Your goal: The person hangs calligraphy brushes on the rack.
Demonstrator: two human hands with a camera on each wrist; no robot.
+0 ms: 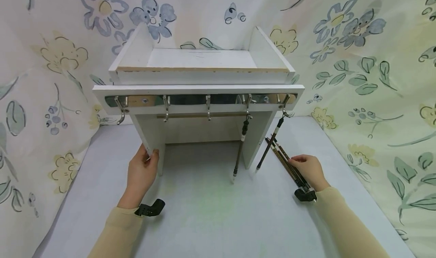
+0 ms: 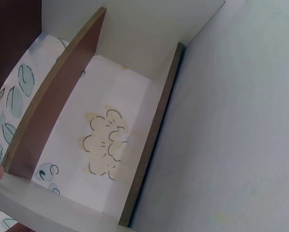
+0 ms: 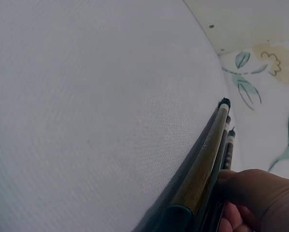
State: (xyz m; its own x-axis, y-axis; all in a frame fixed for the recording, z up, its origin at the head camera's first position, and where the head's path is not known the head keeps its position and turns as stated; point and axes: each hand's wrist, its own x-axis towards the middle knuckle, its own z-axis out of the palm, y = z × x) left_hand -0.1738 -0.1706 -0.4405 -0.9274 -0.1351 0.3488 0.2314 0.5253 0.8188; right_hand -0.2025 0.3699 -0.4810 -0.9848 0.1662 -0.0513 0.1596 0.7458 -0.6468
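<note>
Floral cloth backs the grey table (image 1: 211, 220). I see brushes (image 1: 289, 167) lying right of the white rack (image 1: 201, 87); right hand (image 1: 308, 171) fingers curl, pinching them. Left hand (image 1: 141, 174) grips the rack's left leg (image 1: 150, 144). Two brushes hang from hooks (image 1: 248, 102).

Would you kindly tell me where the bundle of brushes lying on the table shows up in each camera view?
Head: the bundle of brushes lies right of centre, under the right hand.
Left wrist: not in it.
Right wrist: the bundle runs up from the bottom edge, right of centre.
Shared landmark: the white stand, in all three views.
</note>
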